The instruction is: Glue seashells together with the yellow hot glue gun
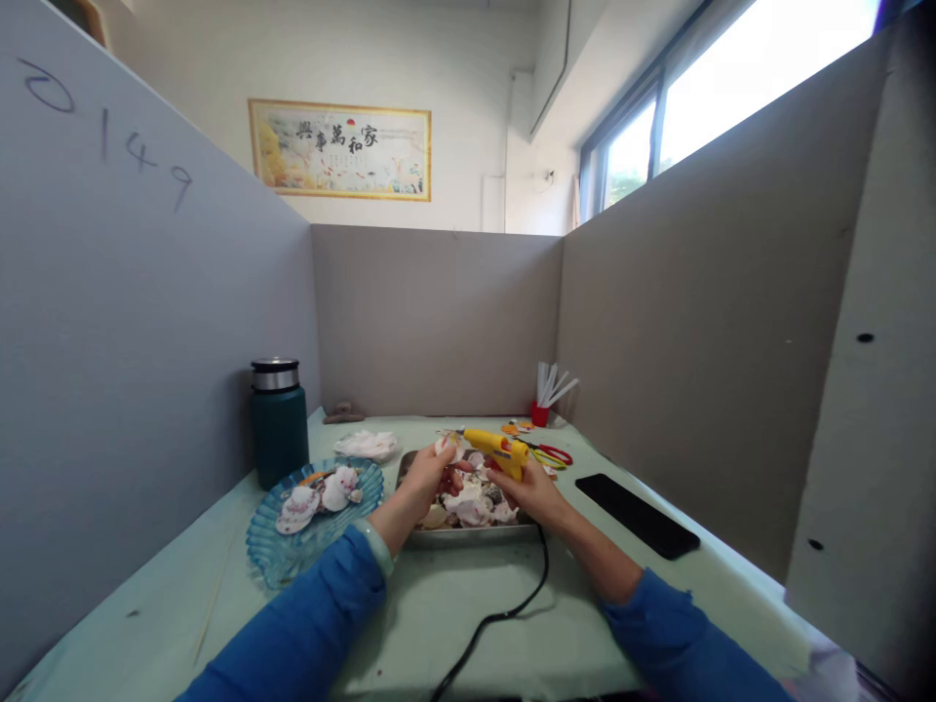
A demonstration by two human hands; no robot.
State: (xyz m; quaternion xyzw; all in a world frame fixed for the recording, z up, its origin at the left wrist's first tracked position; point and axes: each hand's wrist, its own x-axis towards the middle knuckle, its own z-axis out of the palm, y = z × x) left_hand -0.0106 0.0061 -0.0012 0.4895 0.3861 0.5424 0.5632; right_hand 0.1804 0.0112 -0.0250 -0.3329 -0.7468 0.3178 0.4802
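In the middle of the head view my right hand (532, 489) grips a yellow hot glue gun (498, 449), its nozzle pointing left. My left hand (430, 480) is closed on a pale seashell (449, 447), held up right by the nozzle. Whether the nozzle touches the shell I cannot tell. Both hands are above a metal tray (468, 537) heaped with shells (468, 507). A black cord (504, 614) runs from below the tray's right side toward the front edge.
At the left a blue glass plate (263, 546) bears several shells, with a green bottle (280, 429) behind it. A black phone (638, 514) lies at the right. Farther back are scissors (556, 454), a red cup of white sticks (540, 414) and a white bundle (367, 445). Partitions (439, 322) enclose the table.
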